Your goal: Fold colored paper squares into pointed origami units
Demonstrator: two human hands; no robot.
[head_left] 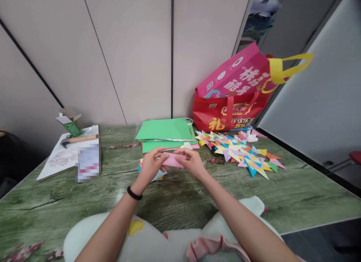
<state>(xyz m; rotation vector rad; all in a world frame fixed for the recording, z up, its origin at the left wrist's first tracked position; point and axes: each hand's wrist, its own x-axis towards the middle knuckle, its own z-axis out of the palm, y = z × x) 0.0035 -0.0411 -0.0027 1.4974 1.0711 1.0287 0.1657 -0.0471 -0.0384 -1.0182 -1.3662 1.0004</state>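
Observation:
A folded strip of pink paper is held up in front of me, over the green wood-grain table. My left hand pinches its left end, and my right hand pinches the right end between thumb and fingers. Partly hidden behind and below my left hand lie small coloured paper pieces, blue and orange among them. Just beyond both hands is a stack of green paper sheets, with a few pink and white edges showing.
Folded multicoloured paper points are heaped at right. Behind them stands a red bag holding a pink bag with yellow handles. At left, a hammer and a small green box rest on a white board.

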